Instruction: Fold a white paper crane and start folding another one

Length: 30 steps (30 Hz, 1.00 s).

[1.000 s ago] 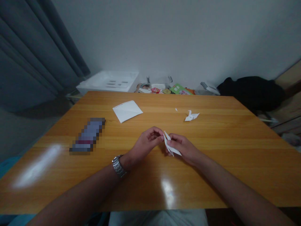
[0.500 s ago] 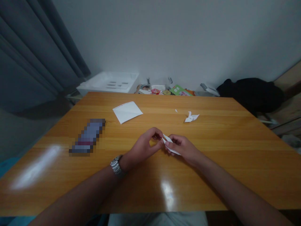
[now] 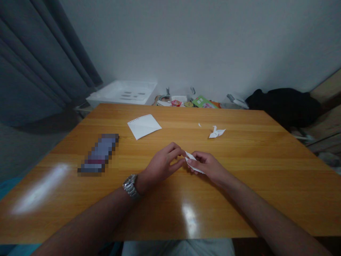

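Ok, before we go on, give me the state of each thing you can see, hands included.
Right hand: closed on the folded paper, thumb on top
Left hand: fingertips at the paper's left end, grip unclear
Folded paper: creased narrow, partly hidden
Paper bird: folded, wings spread
Sheet: unfolded, holes along far edge
Scrap: loose on the table
Phone: lying down, screen blurred
Watch: worn on left wrist

Shows white on the folded paper [image 3: 190,155], white again on the paper bird [image 3: 217,133]! Streaks orange-brown along the wood-grained counter [image 3: 266,153], gleams silver on the watch [image 3: 131,185], cools to blue-grey on the curtain [image 3: 34,71].
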Motion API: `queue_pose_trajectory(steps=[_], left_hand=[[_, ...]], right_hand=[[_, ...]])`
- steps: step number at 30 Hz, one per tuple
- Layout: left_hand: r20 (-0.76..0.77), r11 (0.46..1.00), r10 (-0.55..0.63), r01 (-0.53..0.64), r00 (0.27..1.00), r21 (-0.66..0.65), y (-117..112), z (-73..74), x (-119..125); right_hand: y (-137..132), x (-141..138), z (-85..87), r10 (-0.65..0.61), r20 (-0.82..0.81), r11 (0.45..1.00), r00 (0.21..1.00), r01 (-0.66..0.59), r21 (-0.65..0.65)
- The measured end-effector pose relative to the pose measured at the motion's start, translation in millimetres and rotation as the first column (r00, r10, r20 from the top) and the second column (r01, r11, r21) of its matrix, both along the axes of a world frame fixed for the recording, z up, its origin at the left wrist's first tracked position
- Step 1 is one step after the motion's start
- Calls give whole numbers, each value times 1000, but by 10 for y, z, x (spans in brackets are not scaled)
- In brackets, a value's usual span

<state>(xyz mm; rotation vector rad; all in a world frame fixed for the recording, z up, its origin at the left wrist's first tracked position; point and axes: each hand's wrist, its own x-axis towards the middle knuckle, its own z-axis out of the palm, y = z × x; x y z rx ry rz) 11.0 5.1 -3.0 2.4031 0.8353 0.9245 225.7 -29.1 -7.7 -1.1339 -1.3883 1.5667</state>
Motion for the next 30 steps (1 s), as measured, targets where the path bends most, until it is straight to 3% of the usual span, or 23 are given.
queue_pose_trajectory(steps=[14, 22, 30], left_hand=[[0, 997, 44, -44, 999, 70, -15, 5, 15], [116, 996, 69, -74, 991, 42, -68, 7, 52], [252, 991, 129, -115, 959, -71, -101, -38, 115]], right_hand=[[22, 9, -56, -66, 197, 986, 978, 33, 164], [28, -14, -44, -198, 155, 953, 968, 153, 263], [11, -16, -55, -235, 108, 923, 966, 187, 337]])
